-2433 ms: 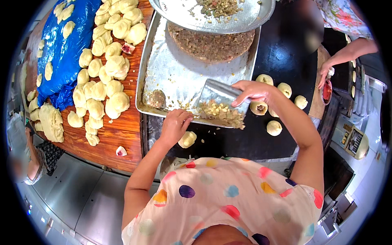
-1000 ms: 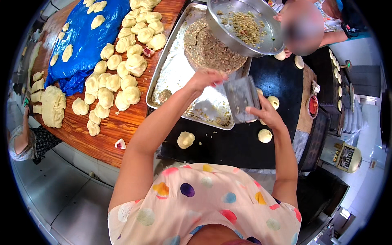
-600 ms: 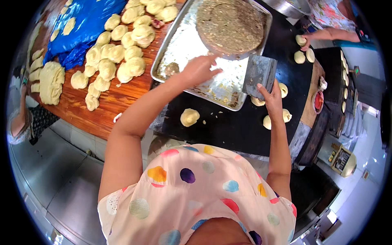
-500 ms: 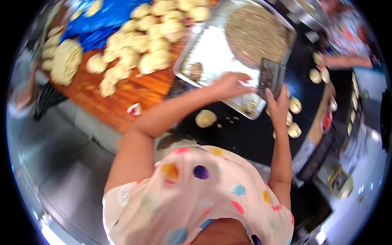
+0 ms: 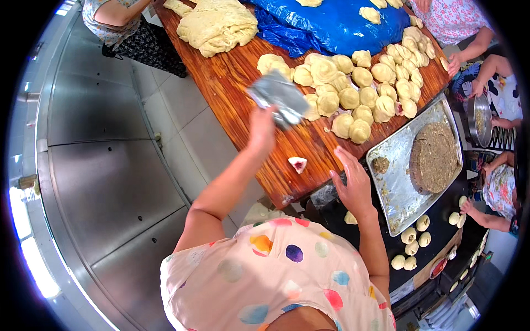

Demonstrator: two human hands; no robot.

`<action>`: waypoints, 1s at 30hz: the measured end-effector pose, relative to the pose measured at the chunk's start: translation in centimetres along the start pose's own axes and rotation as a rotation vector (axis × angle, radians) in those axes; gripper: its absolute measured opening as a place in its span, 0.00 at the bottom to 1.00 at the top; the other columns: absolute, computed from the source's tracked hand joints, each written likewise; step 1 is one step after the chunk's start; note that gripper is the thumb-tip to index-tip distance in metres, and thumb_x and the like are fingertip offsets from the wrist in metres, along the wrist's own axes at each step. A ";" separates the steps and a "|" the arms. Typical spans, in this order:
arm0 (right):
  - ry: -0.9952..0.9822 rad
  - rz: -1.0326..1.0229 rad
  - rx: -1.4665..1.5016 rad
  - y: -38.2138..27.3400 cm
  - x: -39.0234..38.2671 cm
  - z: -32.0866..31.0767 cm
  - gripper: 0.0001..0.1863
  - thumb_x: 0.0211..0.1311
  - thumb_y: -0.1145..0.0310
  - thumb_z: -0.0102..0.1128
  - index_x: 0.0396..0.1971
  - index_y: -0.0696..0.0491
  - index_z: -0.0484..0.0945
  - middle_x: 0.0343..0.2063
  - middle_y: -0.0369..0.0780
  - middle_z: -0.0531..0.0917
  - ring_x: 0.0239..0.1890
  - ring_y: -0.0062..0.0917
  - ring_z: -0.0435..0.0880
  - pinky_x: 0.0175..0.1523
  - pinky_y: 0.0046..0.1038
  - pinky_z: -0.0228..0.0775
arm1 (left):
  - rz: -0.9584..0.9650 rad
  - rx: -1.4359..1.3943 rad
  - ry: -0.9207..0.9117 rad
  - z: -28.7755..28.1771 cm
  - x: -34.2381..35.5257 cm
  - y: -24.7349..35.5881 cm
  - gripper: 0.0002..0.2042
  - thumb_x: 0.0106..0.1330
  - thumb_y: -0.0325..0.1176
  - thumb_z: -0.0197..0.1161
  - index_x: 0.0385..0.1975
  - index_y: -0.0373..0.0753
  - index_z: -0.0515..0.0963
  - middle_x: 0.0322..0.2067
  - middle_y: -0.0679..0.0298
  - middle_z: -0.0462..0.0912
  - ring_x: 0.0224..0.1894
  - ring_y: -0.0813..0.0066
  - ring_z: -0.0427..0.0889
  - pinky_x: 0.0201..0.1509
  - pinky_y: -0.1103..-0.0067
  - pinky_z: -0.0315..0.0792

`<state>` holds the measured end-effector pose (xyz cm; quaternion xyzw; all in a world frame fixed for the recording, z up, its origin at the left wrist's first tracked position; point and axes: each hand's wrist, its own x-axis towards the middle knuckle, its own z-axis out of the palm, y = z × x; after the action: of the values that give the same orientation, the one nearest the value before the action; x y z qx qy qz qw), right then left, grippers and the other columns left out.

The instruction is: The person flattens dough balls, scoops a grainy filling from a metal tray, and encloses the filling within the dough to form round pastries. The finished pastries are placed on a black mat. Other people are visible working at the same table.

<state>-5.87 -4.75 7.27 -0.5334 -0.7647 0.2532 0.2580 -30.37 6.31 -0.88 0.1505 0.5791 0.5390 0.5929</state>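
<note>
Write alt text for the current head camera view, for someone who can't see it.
A person's left hand holds a blurred, flat metal scraper over a wooden table, beside a cluster of pale dough pieces. The right hand is open and empty near the table's edge. To the right, a metal tray holds a thick, round brown slab.

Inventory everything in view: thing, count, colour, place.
Metal scraper: one, silver, above wooden table
Dough pieces: many, yellow, table
Dough slab: one, yellow, table's far left
Plastic sheet: one, blue, table
Scrap: one, white-red, table
Baking tray: one, silver, black worktop
Filling masses: two, brown, tray
Dough balls: about ten, pale, worktop
Pan: one, silver, far right
Steel panels: several, grey, left
Co-workers: four, patterned clothes, edges
Left hand: one, bare, holding scraper
Right hand: one, bare, open
</note>
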 end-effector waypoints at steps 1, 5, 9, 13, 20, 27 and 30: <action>-0.008 0.018 -0.005 0.6 -0.2 0.6 0.28 0.56 0.76 0.65 0.59 0.55 0.70 0.55 0.47 0.77 0.57 0.42 0.76 0.59 0.37 0.70 | 0.118 -0.001 0.099 -1.2 1.9 1.9 0.10 0.62 0.27 0.60 0.42 0.35 0.74 0.36 0.63 0.79 0.36 0.71 0.80 0.36 0.74 0.77; 0.023 0.205 0.018 2.9 -4.2 1.2 0.22 0.59 0.76 0.63 0.55 0.56 0.73 0.51 0.48 0.80 0.51 0.42 0.81 0.54 0.34 0.74 | 0.146 0.169 -0.109 -12.3 13.8 3.3 0.08 0.63 0.27 0.61 0.41 0.35 0.77 0.37 0.62 0.81 0.38 0.73 0.81 0.40 0.74 0.76; 0.316 0.589 0.091 4.8 -10.8 -1.3 0.18 0.62 0.76 0.61 0.53 0.56 0.76 0.46 0.44 0.82 0.45 0.29 0.85 0.51 0.27 0.74 | 0.658 1.114 0.193 -11.8 15.2 4.6 0.16 0.66 0.31 0.63 0.51 0.31 0.73 0.43 0.59 0.80 0.44 0.70 0.79 0.50 0.73 0.73; 0.731 0.998 0.160 6.7 -20.3 -3.2 0.15 0.67 0.70 0.58 0.52 0.56 0.77 0.43 0.41 0.84 0.44 0.23 0.84 0.50 0.24 0.73 | 0.832 0.880 -0.108 -3.9 6.2 3.1 0.11 0.69 0.31 0.61 0.45 0.32 0.77 0.45 0.59 0.79 0.46 0.69 0.78 0.54 0.74 0.71; 0.857 1.120 0.220 8.5 -31.1 2.3 0.12 0.64 0.71 0.61 0.46 0.56 0.81 0.39 0.39 0.85 0.40 0.22 0.85 0.48 0.24 0.75 | 0.630 0.894 -1.169 6.3 -9.5 -10.8 0.09 0.56 0.24 0.70 0.26 0.35 0.73 0.29 0.57 0.75 0.30 0.66 0.75 0.36 0.75 0.72; 0.709 1.108 -0.084 10.8 -32.6 5.0 0.13 0.61 0.75 0.60 0.45 0.54 0.79 0.47 0.42 0.80 0.39 0.33 0.84 0.46 0.29 0.76 | 0.200 1.177 -1.349 6.2 -16.3 -23.2 0.15 0.60 0.25 0.66 0.47 0.35 0.74 0.39 0.55 0.76 0.35 0.66 0.82 0.40 0.74 0.77; 0.735 1.048 -0.323 12.5 -33.9 4.7 0.14 0.60 0.76 0.59 0.46 0.53 0.79 0.49 0.40 0.79 0.40 0.31 0.83 0.46 0.29 0.76 | 0.322 1.231 -1.278 7.4 -16.8 -26.0 0.21 0.57 0.32 0.70 0.49 0.36 0.72 0.41 0.54 0.75 0.38 0.60 0.81 0.43 0.69 0.76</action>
<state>9.62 -33.56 -8.70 -0.9187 -0.2942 0.0289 0.2618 -7.80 -13.75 -10.84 0.7915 0.2970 0.0236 0.5337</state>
